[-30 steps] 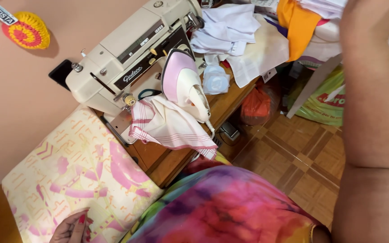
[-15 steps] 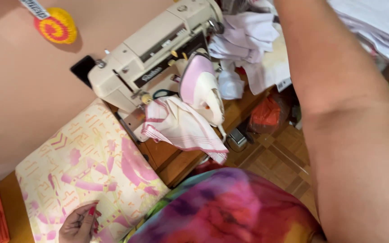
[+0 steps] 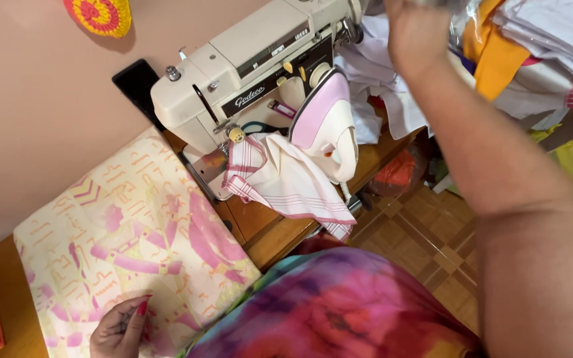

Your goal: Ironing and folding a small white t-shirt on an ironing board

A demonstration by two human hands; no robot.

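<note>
Fingers of right hand (image 3: 419,33) reaching into stacked cloths (image 3: 552,40) at one o'clock — grip hidden; left hand (image 3: 121,328) flat, pressing patterned fabric (image 3: 134,245). Next, probably pulling one piece free.

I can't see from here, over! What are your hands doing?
Left hand flat on the pink-patterned cloth. Right hand up at the fabric pile, grip unclear. Iron standing on the striped cloth.
</note>
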